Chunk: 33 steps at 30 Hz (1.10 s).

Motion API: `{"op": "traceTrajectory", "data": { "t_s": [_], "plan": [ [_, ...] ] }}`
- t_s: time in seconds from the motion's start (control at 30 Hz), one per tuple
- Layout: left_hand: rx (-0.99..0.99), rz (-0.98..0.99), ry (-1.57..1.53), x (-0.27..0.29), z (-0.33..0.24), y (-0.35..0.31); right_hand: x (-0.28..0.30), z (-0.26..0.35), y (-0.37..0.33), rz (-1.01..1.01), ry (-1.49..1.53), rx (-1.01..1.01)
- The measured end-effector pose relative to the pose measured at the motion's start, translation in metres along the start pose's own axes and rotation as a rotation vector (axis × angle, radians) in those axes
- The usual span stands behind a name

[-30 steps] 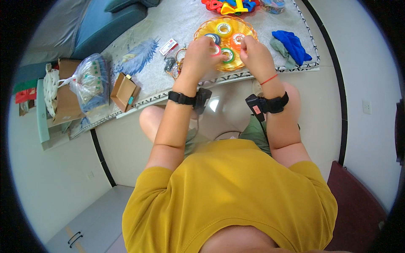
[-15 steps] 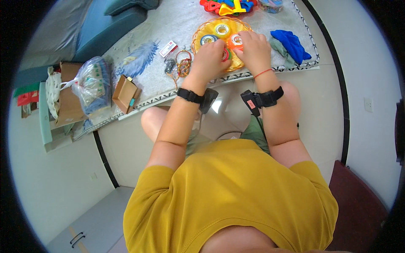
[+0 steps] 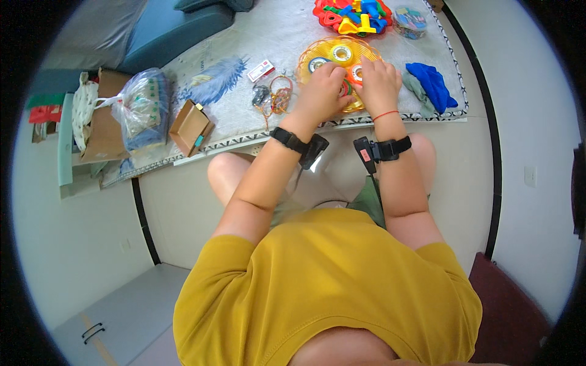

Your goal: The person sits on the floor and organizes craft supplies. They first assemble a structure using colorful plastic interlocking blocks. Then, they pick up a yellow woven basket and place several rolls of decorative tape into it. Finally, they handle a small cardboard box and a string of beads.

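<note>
A yellow woven basket (image 3: 308,46) sits near the front edge of the covered table, holding several round rolls that look like coloured tape. Toward its back lies a yellow roll (image 3: 343,53), with a dark blue roll (image 3: 317,63) to its left. My left hand (image 3: 322,91) curls over the front left of the basket, its fingers and thumb around a red and green roll (image 3: 346,88), partly hidden. Against the orange roll (image 3: 356,74) my right hand (image 3: 379,87) rests with bent fingers and thumb, covering its right side. Black straps with small devices circle both wrists.
Behind the basket stands a red tray (image 3: 323,18) of colourful plastic pieces beside a clear tub (image 3: 410,23). Blue cloth (image 3: 436,88) lies at right. Leftward are tangled cords (image 3: 278,100), a small white box (image 3: 261,71), an open cardboard box (image 3: 190,128) and a plastic bag (image 3: 143,110).
The whole scene has shifted slightly right and down in the view. Both hands stay at the same rolls in the basket, with small changes in finger position.
</note>
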<state>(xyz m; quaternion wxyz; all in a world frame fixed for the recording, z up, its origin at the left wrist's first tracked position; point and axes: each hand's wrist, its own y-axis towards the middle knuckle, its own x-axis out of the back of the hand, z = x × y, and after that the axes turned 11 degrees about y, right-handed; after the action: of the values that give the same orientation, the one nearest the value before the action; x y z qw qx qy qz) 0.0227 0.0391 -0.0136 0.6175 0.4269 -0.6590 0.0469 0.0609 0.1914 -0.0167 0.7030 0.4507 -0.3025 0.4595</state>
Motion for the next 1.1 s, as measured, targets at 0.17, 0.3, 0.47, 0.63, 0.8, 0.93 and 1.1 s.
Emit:
{"op": "traceTrajectory", "data": {
  "t_s": [0.17, 0.3, 0.47, 0.63, 0.8, 0.93, 1.1],
  "plan": [
    [0.015, 0.171, 0.042, 0.004, 0.020, -0.012, 0.009, -0.001, -0.001, 0.077, 0.080, 0.046],
    [0.112, 0.255, 0.100, -0.003, 0.009, -0.008, -0.006, -0.010, 0.001, 0.012, 0.107, 0.100],
    [-0.009, 0.051, 0.017, -0.013, 0.007, -0.016, 0.029, 0.006, 0.003, 0.018, 0.482, 0.079],
    [-0.033, -0.118, 0.005, 0.002, 0.021, -0.005, 0.001, -0.058, -0.003, 0.086, 0.590, -0.371],
    [0.249, -0.024, 0.392, 0.021, 0.057, -0.012, -0.051, -0.102, -0.011, 0.269, 0.772, -0.324],
    [0.226, -0.043, 0.421, 0.018, 0.052, -0.011, -0.052, -0.102, -0.010, 0.345, 0.883, -0.451],
    [0.227, 0.069, 0.444, 0.003, 0.045, -0.002, -0.042, -0.086, -0.014, 0.514, 0.808, -0.200]
  ]
}}
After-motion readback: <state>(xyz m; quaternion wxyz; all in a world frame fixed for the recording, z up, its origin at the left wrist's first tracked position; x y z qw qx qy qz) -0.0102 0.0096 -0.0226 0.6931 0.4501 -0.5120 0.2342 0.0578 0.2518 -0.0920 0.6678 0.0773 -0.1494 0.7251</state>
